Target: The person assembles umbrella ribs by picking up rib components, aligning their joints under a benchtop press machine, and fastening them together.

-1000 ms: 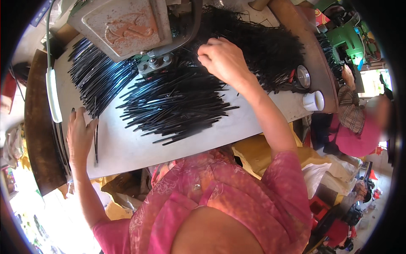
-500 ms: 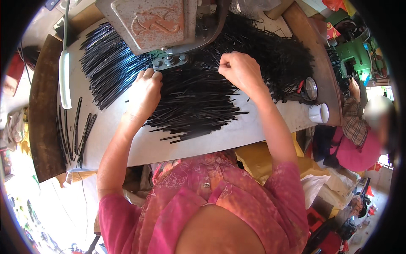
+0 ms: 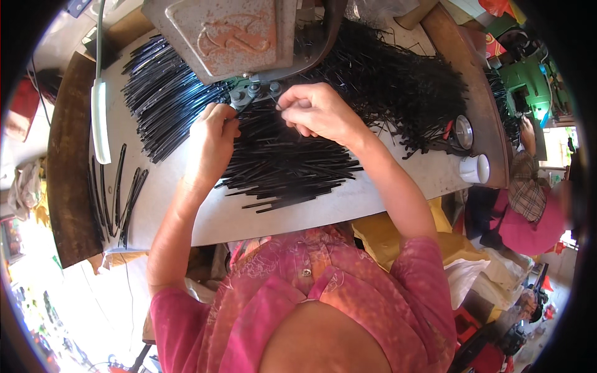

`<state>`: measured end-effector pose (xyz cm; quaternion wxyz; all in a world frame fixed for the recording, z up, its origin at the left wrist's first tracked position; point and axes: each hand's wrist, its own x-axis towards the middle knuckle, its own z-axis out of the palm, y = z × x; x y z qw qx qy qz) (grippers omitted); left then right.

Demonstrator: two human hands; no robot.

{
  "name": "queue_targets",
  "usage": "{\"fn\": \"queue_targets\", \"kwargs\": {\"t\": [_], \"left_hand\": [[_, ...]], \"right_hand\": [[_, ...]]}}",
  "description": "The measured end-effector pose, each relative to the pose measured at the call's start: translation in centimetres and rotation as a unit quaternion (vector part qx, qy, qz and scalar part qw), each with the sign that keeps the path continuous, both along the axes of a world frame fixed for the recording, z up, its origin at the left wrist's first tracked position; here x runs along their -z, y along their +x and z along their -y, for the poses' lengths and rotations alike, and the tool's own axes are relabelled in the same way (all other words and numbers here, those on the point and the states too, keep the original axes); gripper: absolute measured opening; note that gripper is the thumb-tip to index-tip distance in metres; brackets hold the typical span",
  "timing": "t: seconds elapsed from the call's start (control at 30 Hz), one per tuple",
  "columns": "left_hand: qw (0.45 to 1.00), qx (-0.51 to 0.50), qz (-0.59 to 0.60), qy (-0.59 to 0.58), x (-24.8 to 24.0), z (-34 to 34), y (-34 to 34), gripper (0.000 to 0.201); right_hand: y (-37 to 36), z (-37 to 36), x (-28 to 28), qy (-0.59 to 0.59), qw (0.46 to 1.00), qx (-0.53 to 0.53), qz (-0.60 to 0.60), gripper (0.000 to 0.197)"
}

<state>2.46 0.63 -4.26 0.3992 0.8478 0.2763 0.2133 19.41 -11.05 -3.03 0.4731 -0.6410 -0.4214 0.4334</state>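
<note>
A press-like machine (image 3: 236, 37), grey and rust-worn, reaches over the table from the far side. Beneath its head sits a metal block with bolts (image 3: 254, 92). My left hand (image 3: 212, 133) is just left of the block, fingers curled closed; what they hold, if anything, is hidden. To the right of the block, my right hand (image 3: 320, 115) pinches what looks like the end of a thin black strip between thumb and forefinger. Below both hands lies a heap of black strips (image 3: 286, 165), roughly side by side. Another neat pile of strips (image 3: 165, 102) lies to the left.
A tangled black mass of strips (image 3: 398, 81) covers the far right. Several loose strips (image 3: 118, 199) lie at the left. A white cup (image 3: 474, 168) and a round tin (image 3: 463, 132) stand near the right edge. A lamp tube (image 3: 100, 121) hangs left. Another person (image 3: 528, 217) works at a green machine (image 3: 525, 87).
My right hand has moved left from the tangled strips to beside the bolted block. My left hand has stayed near the block, its fingers slightly shifted. The view has shifted slightly.
</note>
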Motion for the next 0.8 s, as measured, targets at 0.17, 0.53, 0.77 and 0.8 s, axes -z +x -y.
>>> {"fn": "queue_targets", "kwargs": {"t": [0.17, 0.53, 0.77, 0.8], "left_hand": [[0.983, -0.021, 0.033, 0.182, 0.1, -0.7, 0.2, 0.015], [0.992, -0.039, 0.015, 0.118, -0.7, -0.4, 0.6, 0.015], [0.993, -0.034, 0.021, 0.111, -0.5, -0.5, 0.9, 0.014], [0.990, -0.029, 0.028, 0.135, -0.3, -0.6, 0.8, 0.014]], "right_hand": [[-0.6, -1.4, 0.4, 0.024, 0.997, 0.037, -0.061, 0.019], [-0.9, -1.9, 0.6, 0.061, 0.993, 0.080, -0.066, 0.019], [-0.6, -2.4, 0.9, 0.059, 0.991, 0.073, -0.091, 0.017], [-0.6, -2.5, 0.9, 0.055, 0.991, 0.067, -0.100, 0.016]]}}
